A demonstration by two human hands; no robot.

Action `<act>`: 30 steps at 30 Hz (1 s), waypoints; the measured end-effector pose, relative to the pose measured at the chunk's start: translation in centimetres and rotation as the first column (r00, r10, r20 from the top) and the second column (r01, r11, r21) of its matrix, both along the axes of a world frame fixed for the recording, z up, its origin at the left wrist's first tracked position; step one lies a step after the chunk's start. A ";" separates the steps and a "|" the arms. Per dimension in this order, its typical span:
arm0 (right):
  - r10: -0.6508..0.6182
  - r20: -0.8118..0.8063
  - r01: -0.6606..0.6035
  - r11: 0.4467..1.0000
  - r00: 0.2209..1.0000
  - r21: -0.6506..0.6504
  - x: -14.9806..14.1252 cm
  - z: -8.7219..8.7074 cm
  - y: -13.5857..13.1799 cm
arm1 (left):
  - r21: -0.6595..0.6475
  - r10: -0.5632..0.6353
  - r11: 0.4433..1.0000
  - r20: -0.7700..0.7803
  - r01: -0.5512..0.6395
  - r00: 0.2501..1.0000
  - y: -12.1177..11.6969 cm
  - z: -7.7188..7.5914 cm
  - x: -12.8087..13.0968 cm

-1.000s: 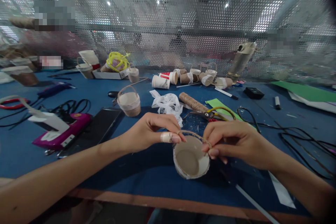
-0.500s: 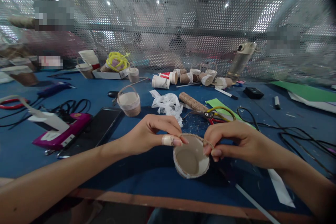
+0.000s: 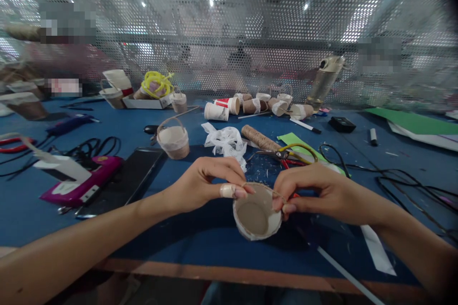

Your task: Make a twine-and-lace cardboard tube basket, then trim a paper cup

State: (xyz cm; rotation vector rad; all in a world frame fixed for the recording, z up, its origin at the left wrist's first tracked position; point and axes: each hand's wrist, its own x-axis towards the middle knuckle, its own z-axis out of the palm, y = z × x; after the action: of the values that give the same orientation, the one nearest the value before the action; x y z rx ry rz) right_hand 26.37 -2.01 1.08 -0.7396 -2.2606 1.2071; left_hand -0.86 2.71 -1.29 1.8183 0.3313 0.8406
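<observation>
A paper cup (image 3: 252,219) with white lace round its rim is tilted so its inside faces me, low over the table front. A thin twine cord (image 3: 263,186) runs along its far rim. With a bandage on one finger, my left hand (image 3: 218,180) is closed, pinching the cord at the cup's left side. Closed at the right rim is my right hand (image 3: 307,189), its fingers just inside the cup and its thumb outside, pressing the cord to the wall. Beyond the hands are a twine roll (image 3: 260,138), scissors (image 3: 293,151) and bunched white lace (image 3: 225,140).
A finished cup basket (image 3: 173,142) stands left of the lace, with several more cups (image 3: 255,106) behind. A dark phone-like slab (image 3: 123,178) and a purple power strip (image 3: 80,186) lie left. Black cables (image 3: 393,181) trail right. A glue stick (image 3: 343,269) crosses the front edge.
The whole view has shifted slightly, so everything sits a little further left. Both hands keep their pinch on the cord and cup; the cup's tilt is about the same.
</observation>
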 end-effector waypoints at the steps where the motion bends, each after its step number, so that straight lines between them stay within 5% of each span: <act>1: -0.001 0.006 0.001 1.000 1.000 0.002 0.0 0.0 0.0 | 0.002 0.000 1.000 -0.002 0.000 1.000 0.0 0.0 0.0; 30: 0.013 0.017 -0.014 0.996 1.000 0.089 -0.4 0.4 -0.6 | 0.303 -0.148 0.932 -0.174 0.196 0.974 0.7 1.4 -1.0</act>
State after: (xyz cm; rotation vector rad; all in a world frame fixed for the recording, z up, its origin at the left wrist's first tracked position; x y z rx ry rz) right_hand 25.93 -2.63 1.48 -0.7042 -2.3197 1.1024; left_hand -1.86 3.39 0.16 2.1837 0.1291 0.6638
